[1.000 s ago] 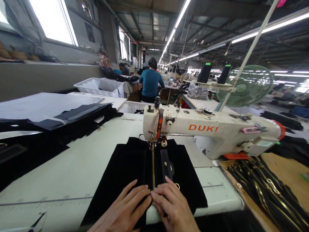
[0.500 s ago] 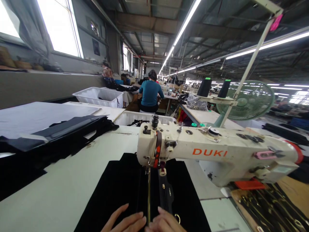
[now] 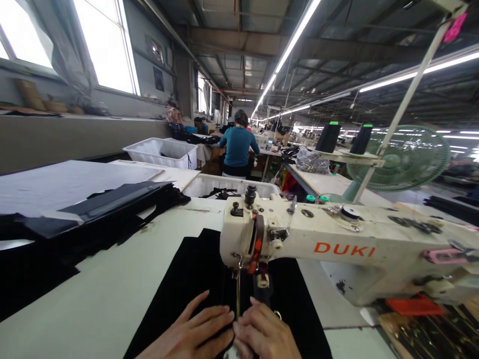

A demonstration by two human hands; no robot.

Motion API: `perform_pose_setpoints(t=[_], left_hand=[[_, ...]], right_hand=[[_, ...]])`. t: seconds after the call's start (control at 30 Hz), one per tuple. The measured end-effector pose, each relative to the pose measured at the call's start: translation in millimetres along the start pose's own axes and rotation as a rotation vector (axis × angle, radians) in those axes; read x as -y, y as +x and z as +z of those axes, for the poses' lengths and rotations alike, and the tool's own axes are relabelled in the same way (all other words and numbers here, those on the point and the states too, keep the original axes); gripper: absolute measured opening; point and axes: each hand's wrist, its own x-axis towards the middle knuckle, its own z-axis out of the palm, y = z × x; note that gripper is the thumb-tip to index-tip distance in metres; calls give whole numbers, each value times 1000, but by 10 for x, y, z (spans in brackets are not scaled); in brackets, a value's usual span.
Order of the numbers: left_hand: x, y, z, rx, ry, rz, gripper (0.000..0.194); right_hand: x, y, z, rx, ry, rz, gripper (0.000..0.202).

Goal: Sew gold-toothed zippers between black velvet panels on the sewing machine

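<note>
Black fabric (image 3: 175, 284) lies at lower centre; on it, the left hand (image 3: 198, 331) rests spread, the right hand (image 3: 267, 330) curls beside a gold strip (image 3: 238, 294) (whether gripping, I cannot tell).

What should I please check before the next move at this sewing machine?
1. Left hand resting on the black cloth: ok.
2. Right hand beside the gold strip: ok.
3. Both hands apart from the sewing machine: ok.
4. Dark pile at left apart from the cloth: ok.
5. Two thread cones on their stand: ok.
6. Stitches: cannot tell, too small.
</note>
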Motion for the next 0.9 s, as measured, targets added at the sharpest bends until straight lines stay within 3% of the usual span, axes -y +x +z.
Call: perform_pose_setpoints(t=[0.13,0.33,0.47,0.63,0.77,0.9], left_hand=[[46,56,-38,-1,45,-32,32],[160,113,-22,-92,18,-70,46],[261,153,0,-39,-64,-84,48],[399,95,203,70,-227,-162,50],[482,-14,379,65,-355,-312,42],[476,-64,408,48,-346,-298,45]], right_hand=[[-28,154,-47,45,62,78,16],[-135,248,-38,150,78,177,20],[-204,315,-32,206,101,270,22],[-240,356,-25,219,109,356,21],[-236,337,-10,192,98,369,22],[-216,344,0,160,74,370,21]])
